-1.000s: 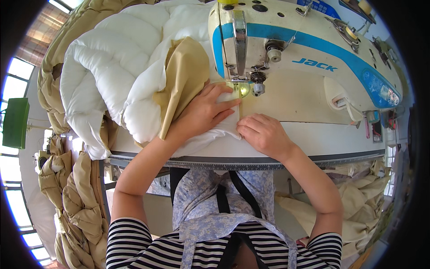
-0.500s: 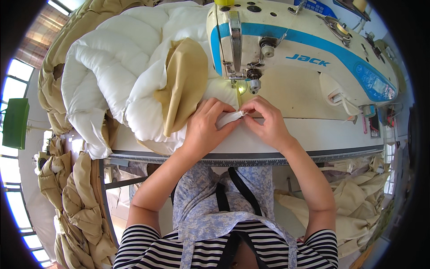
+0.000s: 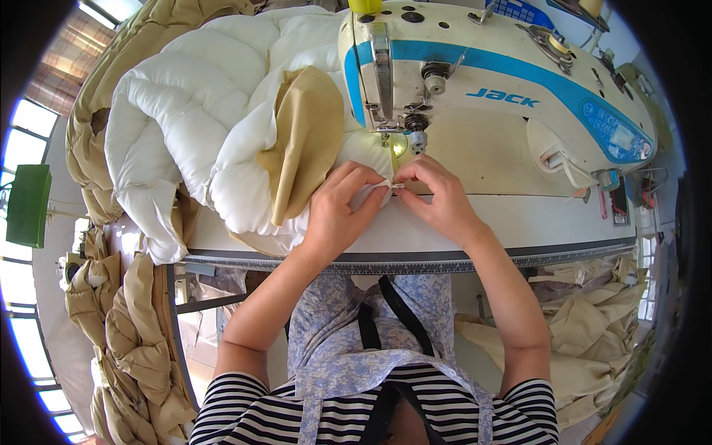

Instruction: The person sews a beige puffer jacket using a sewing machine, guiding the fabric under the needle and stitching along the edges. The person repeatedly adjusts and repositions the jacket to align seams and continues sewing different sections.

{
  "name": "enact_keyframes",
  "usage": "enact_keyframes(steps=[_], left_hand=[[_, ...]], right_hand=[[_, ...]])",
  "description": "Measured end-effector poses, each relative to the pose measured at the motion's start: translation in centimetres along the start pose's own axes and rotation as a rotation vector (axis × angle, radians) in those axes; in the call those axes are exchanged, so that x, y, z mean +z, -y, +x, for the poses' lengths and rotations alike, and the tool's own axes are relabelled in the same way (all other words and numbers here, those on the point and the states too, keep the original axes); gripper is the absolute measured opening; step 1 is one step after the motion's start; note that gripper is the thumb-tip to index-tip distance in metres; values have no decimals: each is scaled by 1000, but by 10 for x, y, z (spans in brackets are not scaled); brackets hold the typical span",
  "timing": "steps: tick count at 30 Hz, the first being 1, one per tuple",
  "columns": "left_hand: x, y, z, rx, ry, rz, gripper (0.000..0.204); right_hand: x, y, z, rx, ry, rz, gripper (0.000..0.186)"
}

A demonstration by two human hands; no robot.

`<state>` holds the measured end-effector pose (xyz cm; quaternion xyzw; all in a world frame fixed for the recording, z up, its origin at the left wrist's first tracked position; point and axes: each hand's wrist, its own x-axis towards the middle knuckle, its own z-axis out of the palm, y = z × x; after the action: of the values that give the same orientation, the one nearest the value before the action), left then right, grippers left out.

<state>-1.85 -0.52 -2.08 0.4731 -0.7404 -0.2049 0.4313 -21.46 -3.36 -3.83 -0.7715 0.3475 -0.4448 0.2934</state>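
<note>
My left hand (image 3: 341,208) and my right hand (image 3: 437,204) pinch a small folded edge of white fabric (image 3: 391,185) between fingertips, just in front of the needle area (image 3: 387,139) of a white-and-blue sewing machine (image 3: 489,85). A small light glows beside the needle. The white fabric belongs to a bulky quilted piece (image 3: 182,111) spread left of the machine, with a loose flap of tan fabric (image 3: 297,141) lying over it near my left hand.
The worktable's front edge carries a measuring strip (image 3: 356,262). Tan padded pieces (image 3: 122,326) hang at lower left, more tan fabric (image 3: 586,334) lies below on the right. A blue basket (image 3: 519,10) sits behind the machine; a green panel (image 3: 28,204) stands at the far left.
Both hands have drawn back slightly from under the needle area and come together. My right hand has risen toward the left, and the fabric edge is now lifted and folded between fingertips.
</note>
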Motion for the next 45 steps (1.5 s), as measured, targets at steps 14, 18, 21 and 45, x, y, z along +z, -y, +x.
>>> enact_keyframes(steps=[14, 18, 21, 45], left_hand=[[4, -3, -5, 64, -37, 5, 17], [1, -4, -6, 121, -8, 2, 21], [-1, -6, -10, 75, 12, -40, 22], [13, -9, -12, 17, -152, -26, 15]], right_hand=[[10, 17, -12, -27, -196, -127, 17], [13, 20, -16, 67, -125, -39, 16], [15, 21, -18, 157, -108, 55, 15], [15, 15, -13, 133, -158, 147, 12]])
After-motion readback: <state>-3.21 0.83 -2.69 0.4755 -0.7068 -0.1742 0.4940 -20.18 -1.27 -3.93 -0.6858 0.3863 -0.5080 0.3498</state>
